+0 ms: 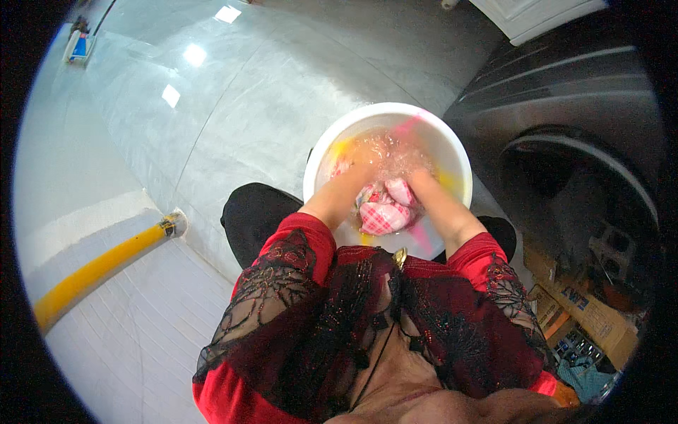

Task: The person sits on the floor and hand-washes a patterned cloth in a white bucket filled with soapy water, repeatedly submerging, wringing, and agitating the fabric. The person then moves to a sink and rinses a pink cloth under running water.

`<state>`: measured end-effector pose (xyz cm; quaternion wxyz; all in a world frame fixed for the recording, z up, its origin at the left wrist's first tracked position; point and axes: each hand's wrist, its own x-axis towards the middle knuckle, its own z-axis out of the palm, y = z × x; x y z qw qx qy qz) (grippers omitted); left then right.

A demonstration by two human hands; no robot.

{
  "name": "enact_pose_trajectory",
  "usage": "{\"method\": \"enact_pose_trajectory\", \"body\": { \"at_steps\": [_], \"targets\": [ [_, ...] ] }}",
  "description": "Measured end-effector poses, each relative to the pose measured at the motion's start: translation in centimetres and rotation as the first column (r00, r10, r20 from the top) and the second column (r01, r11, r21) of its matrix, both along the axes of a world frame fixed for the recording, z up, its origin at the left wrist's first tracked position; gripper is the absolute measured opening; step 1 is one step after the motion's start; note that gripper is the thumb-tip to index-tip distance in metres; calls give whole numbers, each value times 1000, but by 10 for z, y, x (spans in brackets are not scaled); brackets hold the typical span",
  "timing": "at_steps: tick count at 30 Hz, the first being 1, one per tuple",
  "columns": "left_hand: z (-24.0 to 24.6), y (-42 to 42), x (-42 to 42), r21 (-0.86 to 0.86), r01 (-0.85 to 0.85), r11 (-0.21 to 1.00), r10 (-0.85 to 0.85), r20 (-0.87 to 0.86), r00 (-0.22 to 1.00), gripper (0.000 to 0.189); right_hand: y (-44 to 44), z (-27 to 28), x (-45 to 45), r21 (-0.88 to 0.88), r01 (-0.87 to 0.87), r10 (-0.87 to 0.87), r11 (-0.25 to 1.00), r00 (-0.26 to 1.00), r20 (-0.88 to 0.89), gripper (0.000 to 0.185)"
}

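A round white plastic basin (318, 159) with pink and yellow patches inside stands between my knees, holding rippling water. A wet pink-and-white checked cloth (385, 218) bulges out of the water at the near side of the basin, between my forearms. My left hand (365, 159) and my right hand (416, 164) are both down in the water, beyond the raised part of the cloth. Splashes and ripples blur the fingers, so what each hand grips is hidden. More checked cloth (341, 167) shows by my left wrist.
A dark front-loading machine (551, 106) with a round door stands close on the right. Cardboard boxes (598, 323) and a blue cloth (585, 379) lie at lower right. On the left, a yellow pipe (100, 270) meets the base of a white wall. Glossy grey floor (254, 122) surrounds the basin.
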<state>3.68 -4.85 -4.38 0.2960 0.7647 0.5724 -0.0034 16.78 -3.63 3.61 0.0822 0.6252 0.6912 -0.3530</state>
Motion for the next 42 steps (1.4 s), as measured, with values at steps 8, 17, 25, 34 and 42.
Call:
{"method": "enact_pose_trajectory", "body": {
  "at_steps": [8, 17, 25, 34, 42],
  "targets": [
    [79, 12, -24, 27, -118, 993, 116, 84, 990, 28, -27, 52, 1, 119, 15, -6, 993, 997, -76, 55],
    [119, -85, -29, -148, -396, 906, 402, 16, 915, 34, -141, 61, -28, 308, 54, -26, 950, 995, -96, 66],
    [76, -54, -17, -22, -503, 864, 502, -37, 864, 39, -89, 29, -35, 168, 9, -14, 986, 1000, 25, 45],
    [55, -40, -13, -215, -531, 820, 490, -220, 844, 41, -39, 0, -18, -23, -28, 25, 999, 992, -121, 36],
    [37, -8, -15, -223, -525, 821, 556, 103, 825, 42, -5, -9, -13, -18, 65, -66, 998, 988, -137, 39]
  ]
}}
